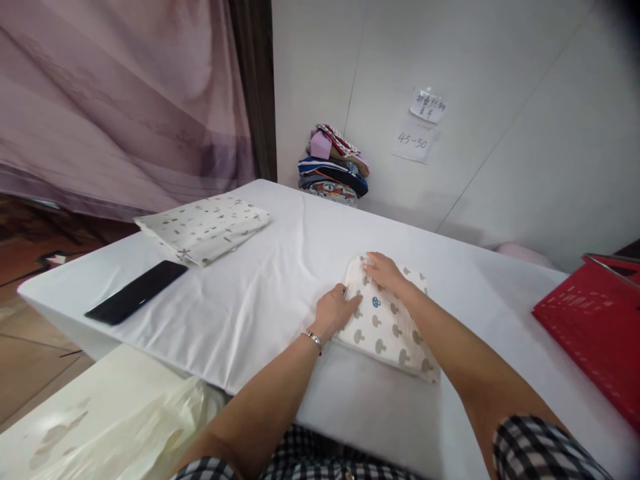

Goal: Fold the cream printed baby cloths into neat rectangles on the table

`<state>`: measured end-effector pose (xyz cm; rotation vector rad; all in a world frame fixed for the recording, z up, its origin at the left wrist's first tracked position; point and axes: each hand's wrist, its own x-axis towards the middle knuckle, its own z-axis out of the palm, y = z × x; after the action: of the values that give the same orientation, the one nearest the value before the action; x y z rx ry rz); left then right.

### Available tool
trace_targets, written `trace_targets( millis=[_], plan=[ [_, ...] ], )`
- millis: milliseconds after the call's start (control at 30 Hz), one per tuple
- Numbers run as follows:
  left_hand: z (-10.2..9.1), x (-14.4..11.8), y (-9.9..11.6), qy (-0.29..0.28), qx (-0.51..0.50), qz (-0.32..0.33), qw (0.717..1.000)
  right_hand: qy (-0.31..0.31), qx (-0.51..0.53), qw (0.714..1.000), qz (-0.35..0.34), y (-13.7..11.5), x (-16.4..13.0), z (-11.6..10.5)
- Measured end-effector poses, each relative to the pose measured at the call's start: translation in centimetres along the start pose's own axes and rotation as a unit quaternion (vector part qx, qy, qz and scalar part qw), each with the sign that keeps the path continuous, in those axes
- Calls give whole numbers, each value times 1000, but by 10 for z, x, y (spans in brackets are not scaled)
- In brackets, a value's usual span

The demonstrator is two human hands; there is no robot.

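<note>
On the white worktop (280, 293), the left hand's (334, 312) fingers pinch the folded mushroom-print cloth (377, 327) at nine o'clock; right hand (387, 272) touches twelve, its finger closure unclear.

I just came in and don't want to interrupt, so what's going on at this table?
A person has both bare hands on a mushroom-print cloth: the left hand at its left edge, the right hand at its far end. The cloth lies on a white-covered table. Off to the left lie another patterned cloth and a flat black object.
</note>
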<state>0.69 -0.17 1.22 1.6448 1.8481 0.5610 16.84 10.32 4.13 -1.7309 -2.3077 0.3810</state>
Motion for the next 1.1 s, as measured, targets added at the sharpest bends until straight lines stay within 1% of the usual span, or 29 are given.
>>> trace_targets(
  millis=[67,167,333,467,533,667,833,967,1100],
  plan=[
    [-1,1,-1,-5,10,9,1000,-54,13,998,19,-4,25,-2],
    [0,0,-1,-6,20,16,1000,-112,35,993,23,-1,47,-7],
    [1,-2,0,1,40,25,999,-158,84,983,31,16,62,-17],
    [0,-3,1,-14,42,23,999,-186,137,972,46,22,65,-18],
    [0,-2,1,-14,42,22,999,-177,143,973,46,22,65,-15],
    [1,-1,0,-7,44,31,999,-135,145,980,25,21,62,-11],
    [4,0,-2,-1,36,39,999,-100,138,985,8,21,56,-9],
    [5,-1,-2,9,45,42,998,-84,140,987,0,18,52,-6],
    [4,-1,-2,-2,53,43,998,-75,145,987,-4,13,52,-8]
  ],
)
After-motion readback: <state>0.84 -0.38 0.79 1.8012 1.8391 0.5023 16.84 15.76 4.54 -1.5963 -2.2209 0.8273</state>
